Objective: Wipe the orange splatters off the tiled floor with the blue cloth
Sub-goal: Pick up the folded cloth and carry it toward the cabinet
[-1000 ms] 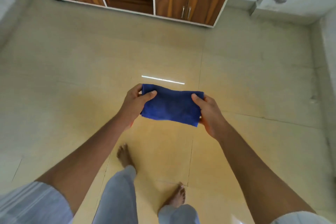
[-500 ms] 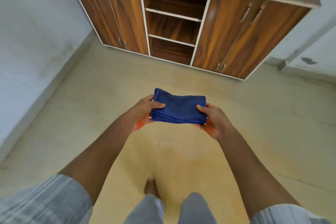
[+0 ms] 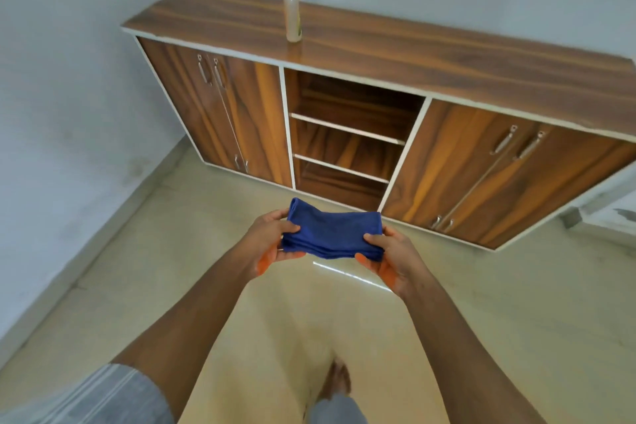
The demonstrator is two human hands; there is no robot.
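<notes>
Folded blue cloth (image 3: 333, 234) held level above the tiled floor (image 3: 481, 303).

A second ago you were looking down at the floor (image 3: 481, 337), with only the bottom of the cabinet (image 3: 220, 120) showing; now your view has lifted, so its whole front and top are in sight, and a bottle (image 3: 292, 3) standing on top has come into view. The cloth (image 3: 332, 234) was spread wider between your hands then; now it is folded into a thicker, narrower bundle, your left hand (image 3: 270, 241) and right hand (image 3: 389, 258) closer together on its ends. Both your feet showed before; now only one foot (image 3: 339, 379) shows.
</notes>
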